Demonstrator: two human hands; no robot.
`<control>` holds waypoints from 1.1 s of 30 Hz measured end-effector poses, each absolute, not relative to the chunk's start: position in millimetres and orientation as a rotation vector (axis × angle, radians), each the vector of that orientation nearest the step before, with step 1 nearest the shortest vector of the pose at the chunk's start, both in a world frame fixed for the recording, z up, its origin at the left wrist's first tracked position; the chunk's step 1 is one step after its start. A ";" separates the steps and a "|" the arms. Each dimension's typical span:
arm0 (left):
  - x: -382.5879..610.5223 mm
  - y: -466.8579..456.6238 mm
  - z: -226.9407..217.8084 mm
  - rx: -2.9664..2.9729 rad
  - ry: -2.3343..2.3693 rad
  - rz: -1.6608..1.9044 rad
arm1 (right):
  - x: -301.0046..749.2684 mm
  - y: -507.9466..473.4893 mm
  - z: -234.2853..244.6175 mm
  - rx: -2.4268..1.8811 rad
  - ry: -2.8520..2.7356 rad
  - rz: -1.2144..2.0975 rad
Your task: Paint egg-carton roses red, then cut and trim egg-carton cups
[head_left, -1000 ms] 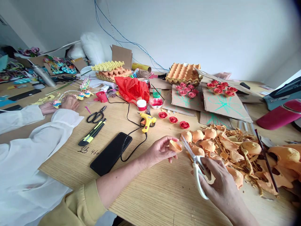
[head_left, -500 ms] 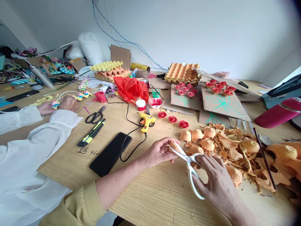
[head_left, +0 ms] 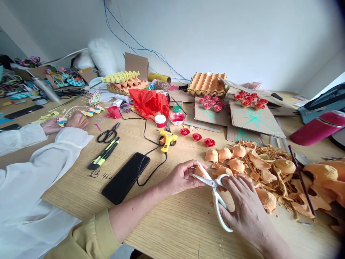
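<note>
My left hand (head_left: 185,176) pinches a small orange egg-carton piece (head_left: 198,172), partly hidden by fingers and blades. My right hand (head_left: 246,203) grips white-handled scissors (head_left: 215,184), thumb in the lower loop and fingers at the upper one. The blades are spread, with the carton piece between them. Just beyond my hands sit several orange egg-carton cups (head_left: 224,154), beside a heap of torn carton scraps (head_left: 265,167). Three red carton roses (head_left: 196,137) stand in a row past the cups.
A black phone (head_left: 125,178), a utility knife (head_left: 104,153), black scissors (head_left: 108,133) and a yellow glue gun (head_left: 167,139) with its cord lie to the left. A co-worker's white sleeve (head_left: 61,151) reaches in there. Cardboard with roses (head_left: 254,120) and a pink bottle (head_left: 318,127) stand behind right.
The scissor blades have opened slightly wider and shifted a little on the orange carton piece. Both hands keep their hold in nearly the same place.
</note>
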State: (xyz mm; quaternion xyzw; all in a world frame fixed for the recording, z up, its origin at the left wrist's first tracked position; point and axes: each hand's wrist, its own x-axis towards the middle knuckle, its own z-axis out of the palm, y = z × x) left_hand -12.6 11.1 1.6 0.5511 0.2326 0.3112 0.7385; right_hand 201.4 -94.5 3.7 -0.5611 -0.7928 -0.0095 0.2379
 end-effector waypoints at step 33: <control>-13.8 13.4 -2.4 1.176 0.482 0.750 | 201.3 -96.9 1.3 -1.379 -2.176 0.025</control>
